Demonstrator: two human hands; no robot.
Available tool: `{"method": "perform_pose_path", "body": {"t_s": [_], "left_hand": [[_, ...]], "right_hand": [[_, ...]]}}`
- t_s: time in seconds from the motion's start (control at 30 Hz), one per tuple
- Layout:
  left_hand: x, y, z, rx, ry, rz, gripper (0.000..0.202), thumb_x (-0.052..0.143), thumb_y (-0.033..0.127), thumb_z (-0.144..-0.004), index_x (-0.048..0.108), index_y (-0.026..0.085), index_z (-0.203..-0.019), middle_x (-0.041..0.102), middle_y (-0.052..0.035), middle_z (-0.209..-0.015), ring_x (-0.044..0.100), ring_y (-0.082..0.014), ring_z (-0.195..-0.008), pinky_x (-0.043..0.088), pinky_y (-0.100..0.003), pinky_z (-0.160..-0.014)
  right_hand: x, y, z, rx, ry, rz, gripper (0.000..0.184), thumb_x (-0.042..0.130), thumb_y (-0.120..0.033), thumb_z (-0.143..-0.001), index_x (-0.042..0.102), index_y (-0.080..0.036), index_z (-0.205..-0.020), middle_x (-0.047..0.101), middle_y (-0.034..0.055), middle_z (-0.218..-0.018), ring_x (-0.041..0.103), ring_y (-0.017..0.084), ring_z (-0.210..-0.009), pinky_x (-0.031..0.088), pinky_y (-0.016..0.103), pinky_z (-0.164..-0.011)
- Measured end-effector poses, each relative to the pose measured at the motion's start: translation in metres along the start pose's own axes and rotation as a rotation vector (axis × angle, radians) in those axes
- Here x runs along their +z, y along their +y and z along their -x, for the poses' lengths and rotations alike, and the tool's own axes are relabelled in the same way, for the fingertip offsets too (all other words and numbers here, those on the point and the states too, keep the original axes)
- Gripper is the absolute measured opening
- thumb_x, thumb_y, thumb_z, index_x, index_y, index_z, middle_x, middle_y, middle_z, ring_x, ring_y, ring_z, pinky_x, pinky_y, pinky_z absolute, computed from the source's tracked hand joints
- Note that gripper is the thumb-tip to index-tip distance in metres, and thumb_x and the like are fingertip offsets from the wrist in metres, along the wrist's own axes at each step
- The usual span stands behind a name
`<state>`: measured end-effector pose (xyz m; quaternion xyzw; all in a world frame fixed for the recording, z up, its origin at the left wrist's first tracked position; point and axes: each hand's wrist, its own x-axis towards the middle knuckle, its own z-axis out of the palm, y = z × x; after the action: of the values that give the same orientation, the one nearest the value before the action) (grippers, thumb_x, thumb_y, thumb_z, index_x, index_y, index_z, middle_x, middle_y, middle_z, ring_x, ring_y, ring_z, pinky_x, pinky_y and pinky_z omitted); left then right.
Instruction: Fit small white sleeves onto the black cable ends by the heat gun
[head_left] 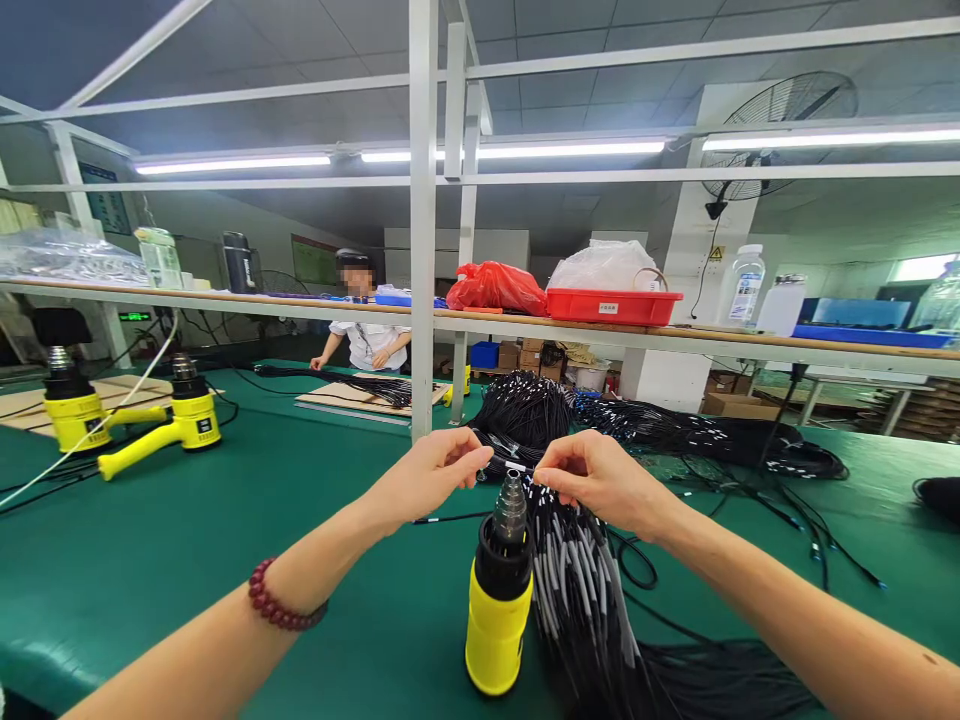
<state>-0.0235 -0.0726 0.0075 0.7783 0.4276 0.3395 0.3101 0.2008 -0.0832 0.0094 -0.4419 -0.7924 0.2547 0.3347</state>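
Observation:
Between my two hands a black cable with a white sleeve [516, 466] is stretched level, just above the nozzle of a heat gun. My left hand [448, 466] pinches the cable on the left of the sleeve. On the right of it, my right hand [585, 478] pinches the same cable. The yellow and black heat gun [501, 610] stands upright on the green table with its metal nozzle pointing up. Beside it on the right lies a thick bundle of black cables [581, 570] with grey and white sleeves.
Two more yellow heat guns [196, 415] stand at the left. Coiled cable bundles [525, 405] lie behind my hands. A white post [422, 250] rises from the table, carrying a shelf with a red tray [615, 307] and bottles. A co-worker [367, 335] is across the table.

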Motion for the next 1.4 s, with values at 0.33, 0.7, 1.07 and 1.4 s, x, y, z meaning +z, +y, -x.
{"method": "perform_pose_path", "body": {"t_s": [0.33, 0.7, 1.07, 1.4], "left_hand": [[0.0026, -0.0014, -0.002, 0.038, -0.025, 0.019, 0.044, 0.045, 0.053, -0.089, 0.055, 0.017, -0.065, 0.053, 0.0012, -0.063, 0.05, -0.0132, -0.063, 0.038, -0.025, -0.06], [0.0012, 0.0009, 0.0013, 0.044, -0.007, -0.04, 0.033, 0.051, 0.048, -0.086, 0.059, 0.017, -0.08, 0.056, 0.0008, -0.07, 0.051, -0.0141, -0.067, 0.037, -0.024, -0.059], [0.0006, -0.0028, 0.0034, 0.028, -0.049, 0.013, 0.044, 0.042, 0.052, -0.091, 0.052, 0.018, -0.066, 0.051, 0.0021, -0.063, 0.048, -0.0134, -0.064, 0.035, -0.025, -0.06], [0.0019, 0.0009, 0.0009, 0.052, 0.001, -0.023, 0.038, 0.045, 0.049, -0.09, 0.054, 0.017, -0.072, 0.055, 0.0012, -0.069, 0.049, -0.0137, -0.068, 0.036, -0.026, -0.063]], "right_hand": [[-0.0038, 0.0007, -0.0007, 0.08, -0.094, 0.028, 0.026, 0.053, -0.032, -0.085, 0.07, -0.015, -0.075, 0.061, 0.0013, -0.06, 0.055, 0.013, -0.057, 0.038, 0.023, -0.051], [0.0016, 0.0043, -0.0014, -0.02, 0.026, 0.042, 0.016, 0.06, -0.027, -0.077, 0.064, -0.016, -0.068, 0.052, -0.0035, -0.057, 0.04, 0.009, -0.053, 0.028, 0.022, -0.049], [-0.0043, -0.0038, 0.0038, 0.017, -0.117, 0.087, 0.026, 0.052, -0.029, -0.086, 0.073, -0.016, -0.077, 0.059, 0.0001, -0.06, 0.052, 0.012, -0.059, 0.035, 0.023, -0.053], [0.0014, -0.001, 0.0015, -0.037, 0.048, 0.109, 0.017, 0.06, -0.024, -0.08, 0.068, -0.015, -0.067, 0.057, -0.0023, -0.057, 0.042, 0.009, -0.053, 0.03, 0.023, -0.05]]}}
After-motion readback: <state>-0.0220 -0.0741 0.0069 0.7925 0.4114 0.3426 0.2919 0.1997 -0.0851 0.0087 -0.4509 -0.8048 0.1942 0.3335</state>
